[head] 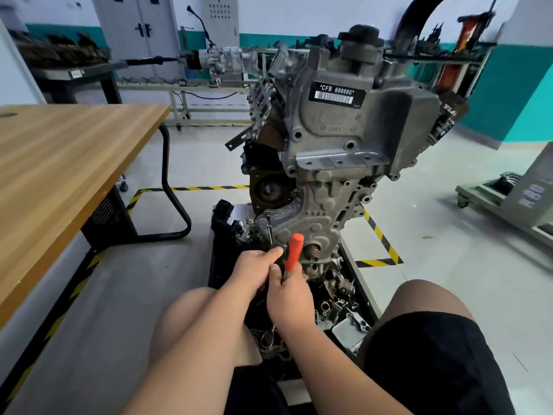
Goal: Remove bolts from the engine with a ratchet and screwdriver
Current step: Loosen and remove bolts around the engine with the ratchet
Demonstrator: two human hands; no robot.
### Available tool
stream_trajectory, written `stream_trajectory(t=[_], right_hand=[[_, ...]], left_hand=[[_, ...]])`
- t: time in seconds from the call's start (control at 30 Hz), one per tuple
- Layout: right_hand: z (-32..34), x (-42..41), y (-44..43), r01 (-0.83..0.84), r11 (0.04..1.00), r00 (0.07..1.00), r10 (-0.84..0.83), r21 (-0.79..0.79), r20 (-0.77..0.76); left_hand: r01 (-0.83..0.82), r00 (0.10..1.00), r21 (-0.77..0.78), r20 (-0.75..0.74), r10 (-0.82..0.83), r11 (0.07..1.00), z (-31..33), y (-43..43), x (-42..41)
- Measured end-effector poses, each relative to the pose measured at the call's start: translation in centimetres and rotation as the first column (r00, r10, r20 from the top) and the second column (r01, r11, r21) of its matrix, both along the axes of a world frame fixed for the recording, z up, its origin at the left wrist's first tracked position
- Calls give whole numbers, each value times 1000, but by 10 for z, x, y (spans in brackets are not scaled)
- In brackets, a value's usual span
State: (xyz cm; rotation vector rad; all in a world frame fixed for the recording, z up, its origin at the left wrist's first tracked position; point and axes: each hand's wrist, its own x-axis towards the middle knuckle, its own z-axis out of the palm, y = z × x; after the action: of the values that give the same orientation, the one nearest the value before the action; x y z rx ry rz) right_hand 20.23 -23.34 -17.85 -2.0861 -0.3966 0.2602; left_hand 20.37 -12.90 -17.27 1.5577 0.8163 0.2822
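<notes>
The engine point(344, 139) stands upright before the seated person. At the lower left corner of its front cover, a thin metal shaft point(270, 235) points up and a little left, with its tip on the cover. The left hand point(254, 266) grips the shaft's lower end, thumb stretched forward. Just beside it, the right hand point(288, 295) has its fingers curled round an orange-handled tool point(294, 251). The handle stands nearly upright, leaning slightly right. Both forearms reach forward between the knees.

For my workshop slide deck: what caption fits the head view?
Person facing an engine: left hand holds a metal shaft against its lower cover, right hand grips a red-handled tool.
</notes>
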Motion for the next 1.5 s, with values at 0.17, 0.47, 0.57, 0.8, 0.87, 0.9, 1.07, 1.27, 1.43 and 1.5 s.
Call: stream_trajectory(t=[0.17,0.47,0.57,0.8,0.87,0.9,1.07,1.27,1.43,1.5], right_hand=[[1,0,7,203,916,943,-87,346,-322],[13,4,-5,750,438,198,567,497,-799],[15,4,-5,726,453,254,522,517,-814],[7,7,-9,250,920,919,-125,304,-375],[3,4,-9,33,999,998,-32,38,-46],[1,3,-9,-18,996,999,20,-87,30],[-5,-1,-1,78,976,992,-55,203,-116],[7,1,2,686,549,274,412,477,-869],[3,10,-6,751,465,120,603,470,-789],[2,11,-7,713,508,162,552,484,-818]], left_hand=[[-5,998,-20,-63,4,1000,3,0,1],[113,984,-177,-118,-135,978,7,-8,-2],[85,992,-241,-74,-106,967,3,-12,-1],[89,996,1,22,-89,996,-14,-1,6],[60,998,-11,23,-59,998,-18,2,6],[42,999,-34,26,-41,999,-20,3,6],[-7,1000,54,-18,9,998,-22,0,2],[110,985,-111,-124,-124,988,-10,1,-4],[136,985,-27,-104,-138,990,-11,-2,0],[120,989,3,-92,-119,993,-10,-5,1]])
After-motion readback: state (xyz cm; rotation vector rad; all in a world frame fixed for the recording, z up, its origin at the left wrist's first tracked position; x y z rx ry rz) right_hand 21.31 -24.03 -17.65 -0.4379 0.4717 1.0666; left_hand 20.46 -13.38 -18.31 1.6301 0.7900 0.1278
